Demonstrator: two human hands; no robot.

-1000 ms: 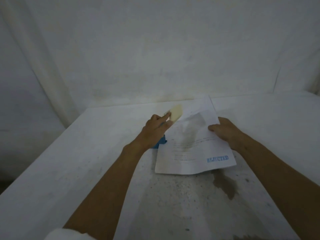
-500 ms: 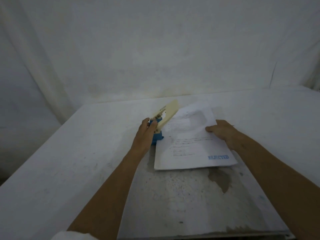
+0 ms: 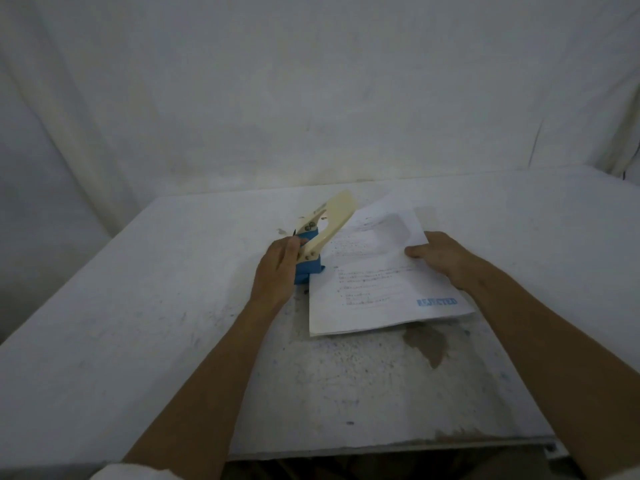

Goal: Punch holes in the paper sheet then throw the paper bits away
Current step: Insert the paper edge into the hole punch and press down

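Note:
A hole punch [image 3: 320,237] with a blue base and a cream lever stands on the table [image 3: 138,306], its lever raised and pointing up to the right. My left hand [image 3: 280,268] grips the blue base from the left side. A printed paper sheet [image 3: 377,275] with a blue stamp in its lower right corner lies to the right, its left edge against the punch. My right hand [image 3: 446,258] pinches the sheet's right edge, and the sheet's far part curls up off the table.
The table is white and worn, with a dark stain [image 3: 426,344] just below the sheet and small specks around it. Its front edge [image 3: 381,445] runs close to me. White cloth [image 3: 311,98] hangs behind and to both sides.
My left hand has moved from the cream lever down to the blue base. The lever has swung up. The sheet sits a little lower and flatter than before.

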